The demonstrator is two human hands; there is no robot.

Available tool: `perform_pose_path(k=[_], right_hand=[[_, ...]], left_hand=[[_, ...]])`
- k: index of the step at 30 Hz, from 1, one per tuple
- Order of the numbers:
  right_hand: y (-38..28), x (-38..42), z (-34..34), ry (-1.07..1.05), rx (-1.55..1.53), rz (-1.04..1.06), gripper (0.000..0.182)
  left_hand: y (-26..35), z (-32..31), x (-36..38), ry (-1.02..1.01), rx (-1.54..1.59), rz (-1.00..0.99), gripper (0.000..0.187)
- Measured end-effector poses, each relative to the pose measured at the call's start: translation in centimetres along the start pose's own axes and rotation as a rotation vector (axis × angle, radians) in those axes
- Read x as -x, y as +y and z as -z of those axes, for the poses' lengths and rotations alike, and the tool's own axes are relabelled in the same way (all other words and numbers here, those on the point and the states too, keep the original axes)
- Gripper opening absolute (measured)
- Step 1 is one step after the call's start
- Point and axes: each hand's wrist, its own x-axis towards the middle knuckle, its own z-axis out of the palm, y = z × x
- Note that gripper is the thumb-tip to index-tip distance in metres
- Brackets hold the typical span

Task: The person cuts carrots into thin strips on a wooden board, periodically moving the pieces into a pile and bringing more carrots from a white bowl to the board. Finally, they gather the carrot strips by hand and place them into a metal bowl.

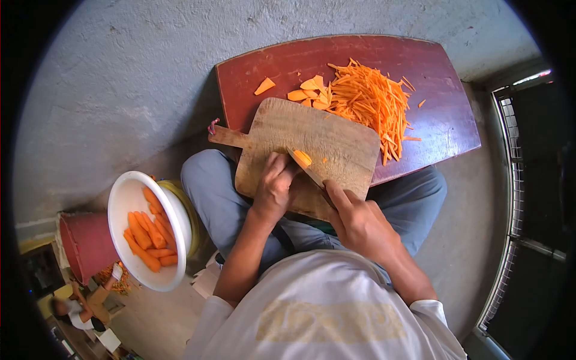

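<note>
A wooden cutting board (318, 129) with a handle lies across my lap and over the near edge of the red table. My right hand (363, 222) grips a knife (309, 171), its blade slanting across the board. Against the blade shows the cut orange end of a carrot (302, 158). My left hand (276, 186) is closed on the carrot just left of the blade, its fingers hiding most of it. Beyond the board are a heap of carrot strips (372, 99) and several flat carrot slices (312, 90).
The red table (414, 54) stands by the wall. To my left, a white basin (129, 198) holds several peeled carrots (150, 237); behind it is a red bucket (87, 246). Another person (81, 309) with a gloved hand sits at lower left. A metal-framed door (513, 180) is at right.
</note>
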Motion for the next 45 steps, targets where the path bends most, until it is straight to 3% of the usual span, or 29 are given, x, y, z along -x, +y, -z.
perform_pose_path(k=[8,31,45], right_hand=[[0.3,-0.2,-0.3,0.068,-0.011,0.07,0.049],[0.2,-1.3,-0.2,0.012,-0.115,-0.011,0.046],[0.4,-1.4,-0.7,0.033,-0.087,0.0,0.049]], left_hand=[[0.2,-0.1,0.3,0.036,-0.053,-0.032,0.056],[0.2,0.1,1.0,0.015,-0.125,-0.038,0.038],[0.3,0.1,1.1,0.019,-0.111,-0.036,0.041]])
